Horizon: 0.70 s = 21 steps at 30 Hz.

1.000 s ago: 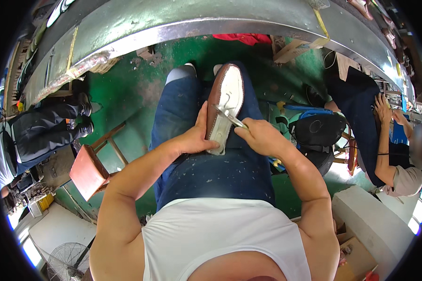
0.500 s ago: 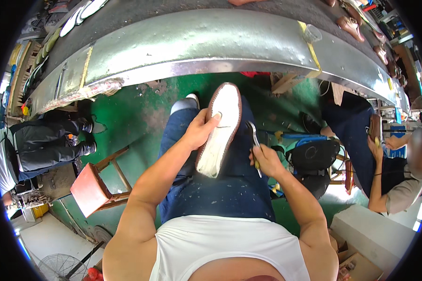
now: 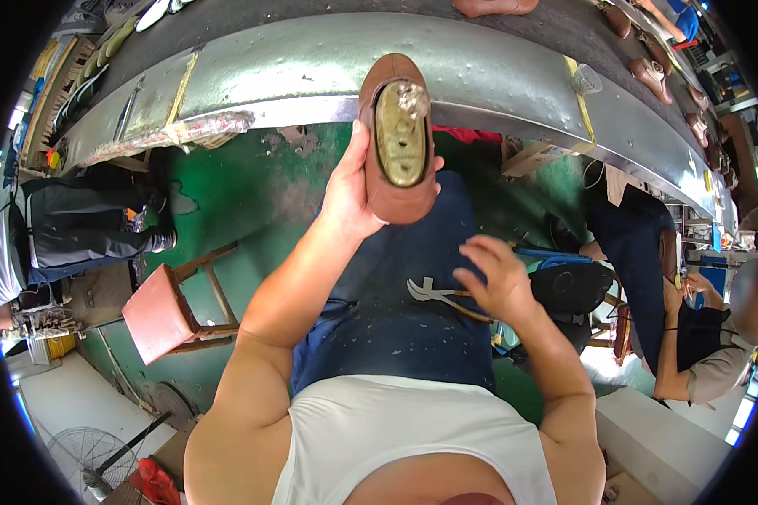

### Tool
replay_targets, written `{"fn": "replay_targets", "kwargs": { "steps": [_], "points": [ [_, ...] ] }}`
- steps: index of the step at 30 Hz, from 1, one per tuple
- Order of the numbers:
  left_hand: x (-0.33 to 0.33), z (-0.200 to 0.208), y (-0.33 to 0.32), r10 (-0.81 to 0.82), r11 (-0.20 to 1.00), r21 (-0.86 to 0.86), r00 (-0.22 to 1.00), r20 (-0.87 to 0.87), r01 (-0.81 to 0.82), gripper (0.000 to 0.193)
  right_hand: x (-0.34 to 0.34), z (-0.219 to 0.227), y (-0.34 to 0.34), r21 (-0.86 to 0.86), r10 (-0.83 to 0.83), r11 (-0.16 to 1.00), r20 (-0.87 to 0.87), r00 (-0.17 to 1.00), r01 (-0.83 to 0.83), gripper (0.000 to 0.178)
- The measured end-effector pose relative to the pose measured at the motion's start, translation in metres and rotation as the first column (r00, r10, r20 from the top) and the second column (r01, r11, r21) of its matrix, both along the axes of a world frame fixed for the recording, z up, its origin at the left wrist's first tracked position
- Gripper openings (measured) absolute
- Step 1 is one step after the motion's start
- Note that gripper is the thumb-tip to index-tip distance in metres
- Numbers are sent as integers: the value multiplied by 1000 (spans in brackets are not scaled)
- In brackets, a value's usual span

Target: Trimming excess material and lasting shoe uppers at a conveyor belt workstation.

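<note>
My left hand (image 3: 351, 187) is closed round a brown leather shoe (image 3: 404, 204), held up before the bench edge. The shoe's opening faces me, toe pointing away. A worn greenish shoe last (image 3: 403, 135) fills it, with pale scuffed material at its far end. Across my lap lie metal lasting pincers (image 3: 428, 291), their handles running toward my right hand. My right hand (image 3: 499, 282) hovers over my right thigh beside those handles, its fingers apart and nothing in them. The shoe's sole is turned away from me.
A metal-edged bench (image 3: 312, 63) curves across the front, with brown shoes (image 3: 650, 77) at its right. A stool with a pink seat (image 3: 158, 316) stands at left, near a person's dark-trousered legs (image 3: 93, 210). Right of me are a black bag (image 3: 571, 288) and a seated co-worker (image 3: 720, 345).
The shoe has turned from its white sole to its upper and moved away toward the bench. My right hand has let go of the pincers, which now lie on my lap.
</note>
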<state>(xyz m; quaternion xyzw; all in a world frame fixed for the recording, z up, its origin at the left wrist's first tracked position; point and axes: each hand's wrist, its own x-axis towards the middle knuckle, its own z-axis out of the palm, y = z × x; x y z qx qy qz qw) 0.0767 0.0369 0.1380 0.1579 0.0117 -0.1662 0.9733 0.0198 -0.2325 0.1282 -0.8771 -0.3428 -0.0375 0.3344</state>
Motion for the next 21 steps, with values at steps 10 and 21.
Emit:
{"fn": "replay_targets", "kwargs": {
  "steps": [10,21],
  "points": [
    [4,13,-8,65,996,64,998,-26,-64,65,63,77,62,266,90,949,284,955,-169,48],
    [-3,10,-15,53,996,68,998,-40,-50,65,70,53,75,254,151,891,619,771,-378,35]
  ]
}}
